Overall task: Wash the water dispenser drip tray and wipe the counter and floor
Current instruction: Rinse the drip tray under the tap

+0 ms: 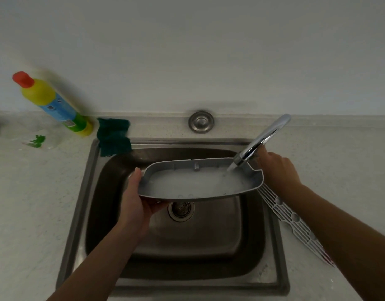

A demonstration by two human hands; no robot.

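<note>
Rinsing: L hand (pixel 136 198) grips tray (pixel 200 181) at its left end, over sink (pixel 78 192). Tray long axis runs left-right, right end under tap (pixel 261 137). R hand (pixel 278 168) nearer tap, behind spout; its grip can't tell.

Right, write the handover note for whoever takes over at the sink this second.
Left hand: grips the left end of the drip tray, holding it over the sink.
Right hand: behind the tray's right end, by the tap; what it grips is hidden.
Tap is running into the tray, which holds cloudy water.
White grille lies on the sink's right rim and counter.
Green sponge sits at the sink's back left corner, yellow bottle beside it on the counter.
Done: tray is under water.
Left: finish washing the tray, the grille perhaps too, then wipe counter and floor.
</note>
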